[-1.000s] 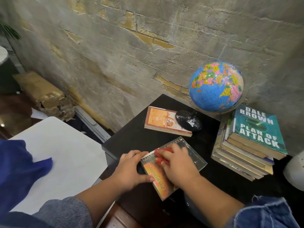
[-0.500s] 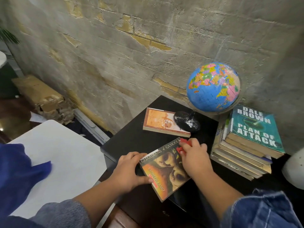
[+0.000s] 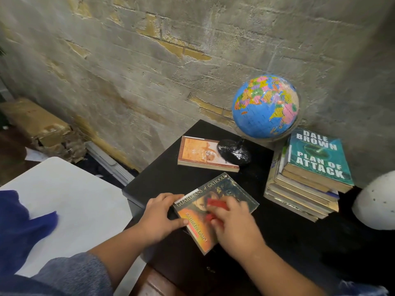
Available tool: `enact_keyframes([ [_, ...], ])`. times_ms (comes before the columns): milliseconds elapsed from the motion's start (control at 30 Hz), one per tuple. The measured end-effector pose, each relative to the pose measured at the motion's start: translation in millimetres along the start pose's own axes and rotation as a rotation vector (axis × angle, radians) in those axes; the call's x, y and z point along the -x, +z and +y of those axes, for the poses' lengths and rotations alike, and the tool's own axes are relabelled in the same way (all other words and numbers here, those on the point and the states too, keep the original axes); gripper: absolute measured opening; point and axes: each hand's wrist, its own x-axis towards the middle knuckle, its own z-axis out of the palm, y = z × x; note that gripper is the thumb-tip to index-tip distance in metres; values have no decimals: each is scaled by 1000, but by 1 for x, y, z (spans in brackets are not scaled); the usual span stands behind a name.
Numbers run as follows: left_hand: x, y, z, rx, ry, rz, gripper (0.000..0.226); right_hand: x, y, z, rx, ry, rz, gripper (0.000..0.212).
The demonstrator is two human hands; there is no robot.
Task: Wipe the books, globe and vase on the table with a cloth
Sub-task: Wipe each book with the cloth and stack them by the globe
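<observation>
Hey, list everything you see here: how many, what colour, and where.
front book: one, orange and dark cover, front of table, under both hands
cloth: one, red, on the front book's cover
orange book: one, flat, by the globe's base
globe: one, blue, black base, back of table
stack: one, several books, teal cover on top, right of globe
vase: one, white, right edge, cut off
table: one, black, against wall
white surface: one, left of table
blue fabric: one, on white surface
box: one, brown, floor, far left
left hand: grips front book's edge
right hand: holds cloth on cover
</observation>
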Motion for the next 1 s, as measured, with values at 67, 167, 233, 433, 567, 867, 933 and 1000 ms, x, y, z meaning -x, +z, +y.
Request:
enact_keyframes([
  [67,-2,0,0,-10,3,9,64,14,7,-18,-4,-174,-49,40],
  [167,-2,-1,0,-11,-8,15,58,22,2,-12,-45,-231,-102,40],
  [233,-1,-1,3,-4,-23,10,57,18,-7,5,-78,-115,-94,37],
  [433,-7,0,7,-32,-122,17,57,31,-5,-4,-35,-108,-86,39],
  [567,-17,-5,17,-190,-216,-34,63,50,-2,8,-127,-175,-73,39],
  [867,-30,-17,42,-209,-281,-240,60,52,-33,67,-651,341,75,22],
  [933,-21,-19,46,9,-215,-204,35,55,-39,69,-750,347,103,13],
  [1000,-7,-24,50,270,-175,-187,17,57,-45,71,-827,336,107,11],
])
